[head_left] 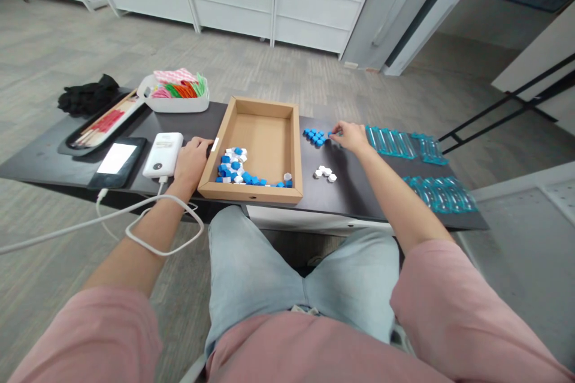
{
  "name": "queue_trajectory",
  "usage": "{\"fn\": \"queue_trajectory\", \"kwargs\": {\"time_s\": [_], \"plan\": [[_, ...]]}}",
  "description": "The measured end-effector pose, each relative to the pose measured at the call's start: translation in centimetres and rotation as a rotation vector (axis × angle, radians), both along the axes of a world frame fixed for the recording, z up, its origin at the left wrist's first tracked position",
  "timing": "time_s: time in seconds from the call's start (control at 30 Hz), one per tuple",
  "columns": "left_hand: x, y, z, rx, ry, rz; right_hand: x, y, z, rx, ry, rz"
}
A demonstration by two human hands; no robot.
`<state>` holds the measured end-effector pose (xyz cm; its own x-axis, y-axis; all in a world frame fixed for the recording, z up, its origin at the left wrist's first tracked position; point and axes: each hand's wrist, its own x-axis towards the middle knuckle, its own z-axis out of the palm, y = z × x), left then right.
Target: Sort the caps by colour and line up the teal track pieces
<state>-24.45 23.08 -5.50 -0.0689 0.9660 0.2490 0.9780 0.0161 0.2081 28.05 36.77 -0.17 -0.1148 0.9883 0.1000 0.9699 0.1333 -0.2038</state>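
our r. hand (pixel 349 134) pinches a blue piece (pixel 330 133) beside the blue cluster (pixel 315 137), nr the far edge of the worktop (pixel 309 158); our l. hand (pixel 192 158) is at the left wall of the box (pixel 278 194), grip unclear. best we pinch lightly, w/o nudging the cluster.

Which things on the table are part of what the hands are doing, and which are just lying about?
Apparently in use:
- blue pieces, one at the right hand
- white pieces
- box, left hand beside it

Seemingly lying about:
- power bank
- phone
- tray
- basket
- black cloth
- teal items
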Motion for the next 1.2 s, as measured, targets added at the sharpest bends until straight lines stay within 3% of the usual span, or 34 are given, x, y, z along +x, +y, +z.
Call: {"fn": "queue_trajectory", "kwargs": {"time_s": [0.17,0.33,0.43,0.57,0.7,0.8,0.9,1.03,1.2], "plan": [[-0.2,-0.1,0.2,-0.002,0.011,-0.007,-0.6,0.4,-0.5,-0.081,0.012,0.033],[0.0,0.0,0.2,-0.020,0.011,0.006,-0.7,0.0,0.1,0.005,0.081,0.040],[0.1,0.0,0.2,-0.026,0.010,0.013,-2.8,-0.9,1.2,0.052,0.136,0.133],[0.2,-0.1,0.1,-0.016,0.016,0.004,-9.2,-3.0,2.8,0.076,0.192,0.452],[0.2,-0.1,0.1,-0.007,0.015,0.001,-17.8,-5.3,3.3,-0.005,0.189,0.769],[0.2,-0.1,0.2,-0.014,0.005,-0.001,-23.3,-6.3,2.6,-0.041,0.126,0.818],[0.4,-0.2,0.4,-0.026,-0.002,-0.003,-26.8,-6.8,1.5,-0.104,0.036,0.793],[0.7,-0.3,0.6,-0.030,-0.010,-0.010,-27.9,-6.9,0.7,-0.143,0.044,0.815],[0.7,-0.3,0.5,-0.025,-0.008,0.005,-24.9,-6.0,1.0,-0.129,0.324,0.793]]}}
